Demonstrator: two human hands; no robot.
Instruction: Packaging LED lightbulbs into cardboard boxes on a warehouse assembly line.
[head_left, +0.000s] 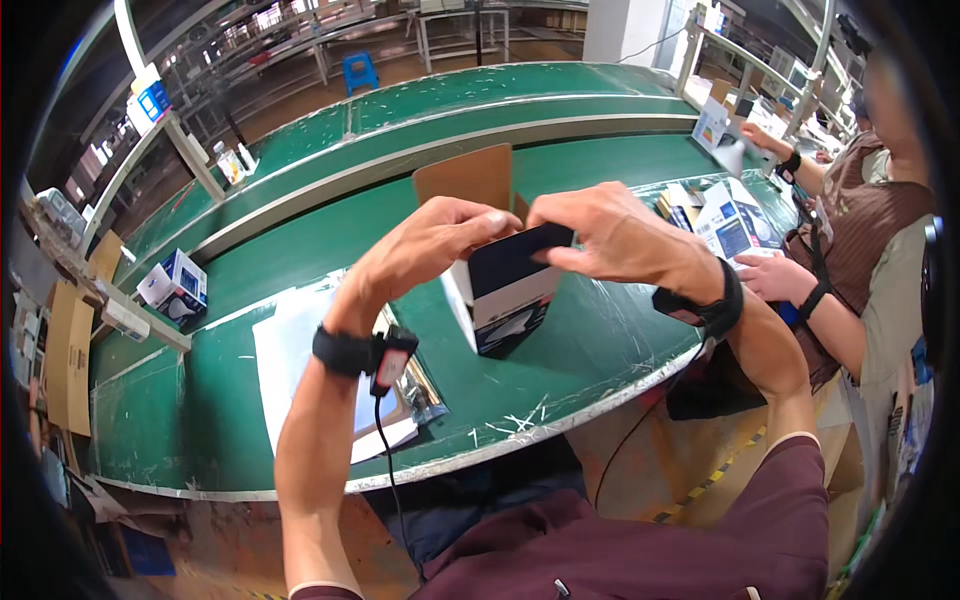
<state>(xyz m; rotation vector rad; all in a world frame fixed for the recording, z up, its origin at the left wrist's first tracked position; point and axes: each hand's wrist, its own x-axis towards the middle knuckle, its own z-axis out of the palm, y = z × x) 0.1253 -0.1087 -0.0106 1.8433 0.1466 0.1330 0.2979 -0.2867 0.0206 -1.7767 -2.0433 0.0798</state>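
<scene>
A dark-blue and white printed carton stands upright on the green work surface in front of me. Its tall back flap, brown cardboard on the inside, points upward. My left hand is at the carton's top left, thumb and fingertips at the upper edge. At the top right corner, my right hand pinches the dark edge between thumb and fingers. The inside of the carton is hidden from me. Both wrists wear black straps with small cabled devices.
White sheets lie left of the carton. Farther left sits another printed box. A co-worker on the right has a hand by printed cartons and holds a pale cone-shaped object. A metal rail runs behind.
</scene>
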